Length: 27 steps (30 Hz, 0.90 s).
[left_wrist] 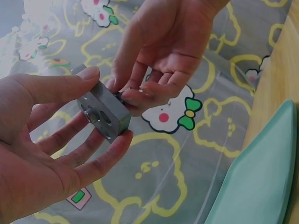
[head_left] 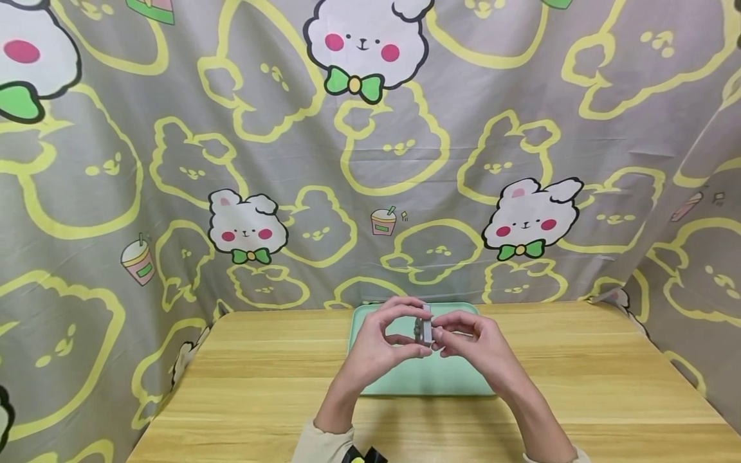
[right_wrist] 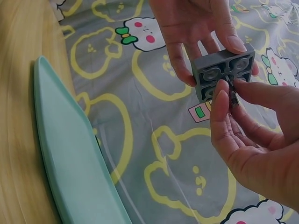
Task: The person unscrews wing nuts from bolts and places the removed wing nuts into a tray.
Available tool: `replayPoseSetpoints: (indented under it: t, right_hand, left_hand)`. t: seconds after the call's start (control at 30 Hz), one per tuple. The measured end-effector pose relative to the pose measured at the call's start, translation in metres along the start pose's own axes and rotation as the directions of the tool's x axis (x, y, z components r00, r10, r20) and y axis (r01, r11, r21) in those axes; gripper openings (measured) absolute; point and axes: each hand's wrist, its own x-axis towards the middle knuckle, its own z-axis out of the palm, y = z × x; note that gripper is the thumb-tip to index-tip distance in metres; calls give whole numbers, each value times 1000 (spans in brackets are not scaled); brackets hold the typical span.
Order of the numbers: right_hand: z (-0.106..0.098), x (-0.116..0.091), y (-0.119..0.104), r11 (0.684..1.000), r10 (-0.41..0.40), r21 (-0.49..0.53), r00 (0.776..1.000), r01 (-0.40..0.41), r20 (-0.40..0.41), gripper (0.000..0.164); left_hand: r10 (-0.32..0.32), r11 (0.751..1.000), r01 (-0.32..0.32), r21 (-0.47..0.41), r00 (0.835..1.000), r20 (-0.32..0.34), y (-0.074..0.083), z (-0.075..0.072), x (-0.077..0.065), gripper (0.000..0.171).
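My left hand (head_left: 370,347) holds a small grey square block (left_wrist: 103,109) by its edges, thumb on one side and fingertips on the other, raised over the green tray (head_left: 425,381). In the left wrist view the block's outer face has round holes, one with a metal piece in it. Its other face, in the right wrist view, is hollowed, with several round recesses. There my right hand (right_wrist: 261,126) pinches a small dark screw (right_wrist: 235,99) between thumb and fingers, at the middle of that hollowed face. The fingertips partly hide the screw.
The tray lies flat at the back of the wooden table (head_left: 266,379), near its far edge. A grey curtain (head_left: 399,167) with rabbit prints hangs behind the table and along both sides.
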Motion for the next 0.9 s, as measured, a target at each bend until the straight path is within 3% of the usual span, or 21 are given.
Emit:
replayPoseSetpoints:
  t: [0.5, 0.9]
  right_hand:
    - [2, 1, 2, 985, -136, -110, 991, 136, 14, 18]
    - [3, 0, 2, 971, -229, -62, 972, 232, 46, 10]
  left_hand:
    - [-13, 1000, 13, -4, 1000, -5, 0, -2, -1, 45]
    - [4, 1000, -4, -8, 1000, -8, 0, -3, 0, 45]
